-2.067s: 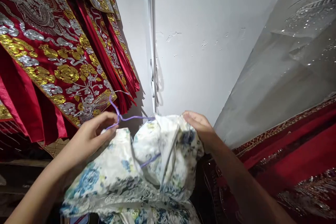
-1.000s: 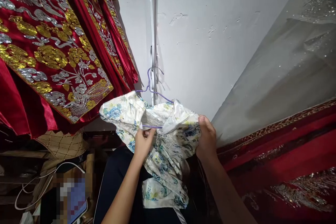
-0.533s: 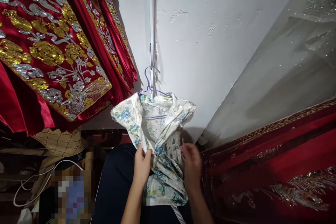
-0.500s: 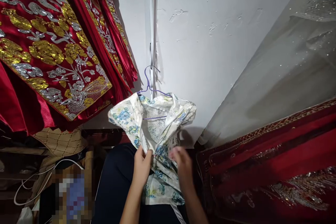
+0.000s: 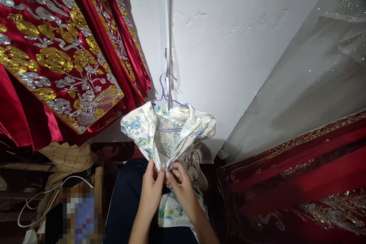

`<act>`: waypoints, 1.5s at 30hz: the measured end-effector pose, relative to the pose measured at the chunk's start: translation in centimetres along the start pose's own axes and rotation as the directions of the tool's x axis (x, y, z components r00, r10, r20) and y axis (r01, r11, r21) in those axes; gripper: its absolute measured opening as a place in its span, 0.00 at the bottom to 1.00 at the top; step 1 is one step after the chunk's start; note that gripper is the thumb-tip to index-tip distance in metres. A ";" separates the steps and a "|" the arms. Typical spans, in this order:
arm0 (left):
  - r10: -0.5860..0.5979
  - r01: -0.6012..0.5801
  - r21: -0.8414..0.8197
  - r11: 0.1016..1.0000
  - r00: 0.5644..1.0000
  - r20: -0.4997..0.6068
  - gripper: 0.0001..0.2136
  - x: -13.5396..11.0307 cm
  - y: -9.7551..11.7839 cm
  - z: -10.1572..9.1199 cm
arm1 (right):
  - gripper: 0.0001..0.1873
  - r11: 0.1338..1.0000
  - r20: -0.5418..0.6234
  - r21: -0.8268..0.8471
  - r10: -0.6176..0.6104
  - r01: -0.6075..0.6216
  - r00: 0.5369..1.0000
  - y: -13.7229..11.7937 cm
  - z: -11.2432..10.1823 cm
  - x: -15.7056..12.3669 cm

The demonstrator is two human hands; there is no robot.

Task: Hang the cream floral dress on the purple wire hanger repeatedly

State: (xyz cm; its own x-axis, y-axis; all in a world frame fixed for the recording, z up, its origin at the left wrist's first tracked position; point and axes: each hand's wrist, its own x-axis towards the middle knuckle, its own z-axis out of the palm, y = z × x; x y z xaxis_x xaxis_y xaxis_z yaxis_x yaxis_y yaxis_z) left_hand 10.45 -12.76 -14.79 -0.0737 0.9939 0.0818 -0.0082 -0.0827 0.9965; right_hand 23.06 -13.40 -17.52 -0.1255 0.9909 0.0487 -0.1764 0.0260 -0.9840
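A short-sleeved floral shirt (image 5: 137,126), cream with blue and yellow-green flowers, hangs on a purple wire hanger (image 5: 163,93) in front of me. Its collar lies spread and the neck gapes, showing the inside of the back. With thumb and fingers, my left hand (image 5: 152,183) pinches the left front edge at the bottom of the neck opening. My right hand (image 5: 180,185) is closed on the right front edge, its thumb close to the left one. Any fastener between the fingertips is too small to make out. The lower shirt falls over my lap, partly behind my hands.
Red garments with gold and silver embroidery (image 5: 57,59) hang at the left. A sheer sparkly grey fabric (image 5: 297,72) and a dark red embroidered garment (image 5: 286,187) stand at the right. Behind the hanger is a white wall (image 5: 217,65); a white cable (image 5: 37,213) loops at lower left.
My right hand has moved left and up from the shirt's right side to its front edge, beside my left hand. My left hand keeps its pinch. The view has shifted slightly.
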 end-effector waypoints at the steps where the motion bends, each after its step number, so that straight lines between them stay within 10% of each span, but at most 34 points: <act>1: -0.006 0.006 -0.008 1.000 1.000 0.021 0.11 0.0 0.1 -0.1 | 0.14 1.000 0.005 -0.019 -0.002 0.002 1.000 0.0 -0.1 0.1; 7: -0.010 0.034 -0.106 0.994 0.976 0.216 0.12 -0.2 1.0 -0.8 | 0.16 0.989 -0.012 -0.143 -0.021 0.019 1.000 -1.1 -0.7 0.3; 17: -0.020 0.014 0.071 0.997 0.996 0.082 0.11 -1.4 0.5 -0.7 | 0.10 0.987 -0.029 -0.154 -0.045 0.039 0.999 -0.6 -0.4 0.3; 22: -0.061 0.078 -0.205 0.976 0.994 0.086 0.15 -1.0 1.7 0.5 | 0.12 0.987 -0.110 -0.131 -0.111 0.096 0.988 0.7 0.5 0.3; 35: 0.362 -0.360 -0.401 0.842 0.929 -0.075 0.22 10.7 20.0 -0.3 | 0.19 0.924 -0.278 -0.377 -0.173 0.058 0.945 3.5 -5.1 2.1; 39: 0.416 -0.399 -0.282 0.872 0.909 0.000 0.17 9.5 18.6 -0.6 | 0.16 0.933 -0.117 -0.341 -0.167 0.118 0.979 -1.4 -4.5 1.5; 45: 0.383 -0.350 -0.198 0.915 0.909 0.162 0.12 8.1 15.6 0.3 | 0.25 0.798 0.009 -0.415 -0.476 0.437 0.879 -14.8 -2.1 5.5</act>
State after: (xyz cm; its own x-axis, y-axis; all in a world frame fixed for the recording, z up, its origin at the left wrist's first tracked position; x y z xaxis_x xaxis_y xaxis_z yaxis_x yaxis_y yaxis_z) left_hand 10.01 -5.98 1.38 0.0912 0.8841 0.4583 -0.1794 -0.4381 0.8808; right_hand 27.02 -8.10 -3.02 -0.0354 0.8577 0.5129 0.2094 0.5082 -0.8354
